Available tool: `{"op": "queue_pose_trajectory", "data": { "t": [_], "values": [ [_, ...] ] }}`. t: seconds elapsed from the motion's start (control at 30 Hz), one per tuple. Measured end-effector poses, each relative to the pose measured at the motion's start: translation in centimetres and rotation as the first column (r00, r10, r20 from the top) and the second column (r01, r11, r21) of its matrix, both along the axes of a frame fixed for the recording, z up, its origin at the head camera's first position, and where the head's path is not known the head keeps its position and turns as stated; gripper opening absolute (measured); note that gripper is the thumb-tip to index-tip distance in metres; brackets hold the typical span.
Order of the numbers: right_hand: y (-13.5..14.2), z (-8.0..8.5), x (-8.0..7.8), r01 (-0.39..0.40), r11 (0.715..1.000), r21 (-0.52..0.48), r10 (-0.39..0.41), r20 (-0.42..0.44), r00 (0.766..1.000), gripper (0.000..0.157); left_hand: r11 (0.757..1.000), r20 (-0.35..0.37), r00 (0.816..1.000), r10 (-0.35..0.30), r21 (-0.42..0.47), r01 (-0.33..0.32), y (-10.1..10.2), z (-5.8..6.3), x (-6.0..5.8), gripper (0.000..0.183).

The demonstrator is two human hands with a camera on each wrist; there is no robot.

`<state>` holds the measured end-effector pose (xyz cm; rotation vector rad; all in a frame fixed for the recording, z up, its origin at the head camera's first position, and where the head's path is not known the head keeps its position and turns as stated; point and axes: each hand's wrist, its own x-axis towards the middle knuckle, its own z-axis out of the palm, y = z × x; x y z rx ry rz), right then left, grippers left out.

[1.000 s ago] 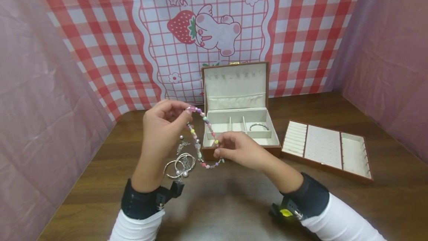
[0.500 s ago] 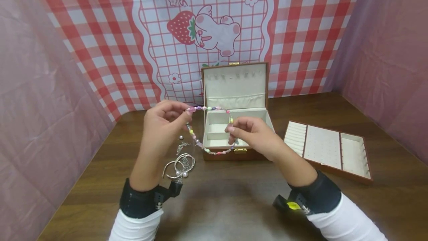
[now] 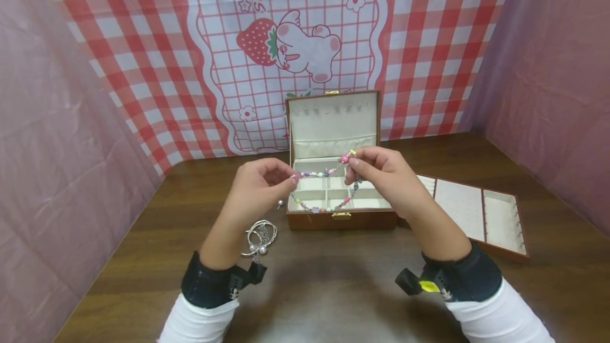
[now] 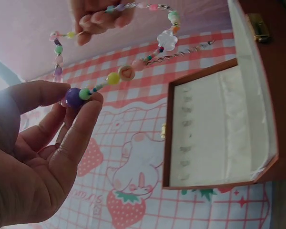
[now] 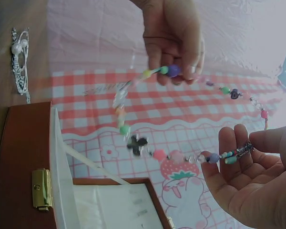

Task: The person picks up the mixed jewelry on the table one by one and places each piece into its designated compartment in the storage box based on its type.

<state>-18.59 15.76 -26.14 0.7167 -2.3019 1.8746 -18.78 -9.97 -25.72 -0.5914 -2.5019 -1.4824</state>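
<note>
A beaded necklace (image 3: 314, 209) in pastel colours hangs as a loop in front of and above the jewelry box (image 3: 342, 223). My left hand (image 3: 259, 189) pinches its left side by a purple bead (image 4: 73, 97) between thumb and fingers. On the other side, my right hand (image 3: 393, 180) pinches the strand near its small clasp-like end (image 5: 248, 147). A dark clover-shaped bead (image 5: 137, 144) shows in the right wrist view, and a short loose chain (image 4: 190, 51) in the left wrist view. The box's lid (image 3: 333, 120) stands raised; its divided compartments are partly covered by the necklace and right hand.
Silver bracelets with pearls (image 3: 261, 240) lie on the table left of the box, with a pearl earring (image 3: 280, 204) behind them. A brown-edged tray (image 3: 459, 208) rests at the right, partly behind my right arm. A checked cloth (image 3: 424, 68) hangs at the back.
My right hand has moved up and to the right, spreading the necklace wider. Lately my left hand has shifted right and slightly down, bringing the loop in front of the box.
</note>
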Motion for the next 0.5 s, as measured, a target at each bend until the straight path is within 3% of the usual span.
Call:
{"op": "queue_pose_trajectory", "data": {
  "t": [0.23, 0.5],
  "values": [
    [0.2, 0.5, 0.4, 0.061, 0.998, 0.004, -0.061, -0.009, 0.998, 0.021, 0.995, 0.008, 0.999, -0.036, -0.093, 0.037, 1.2, -1.0, -0.5, 0.005],
    [0.2, 0.5, 0.6, 0.143, 0.988, -0.057, -0.145, -0.031, 0.989, 0.026, 0.985, 0.035, 0.996, -0.084, -0.145, 0.088, 2.3, -2.1, -1.2, 0.004]
  ]
}}
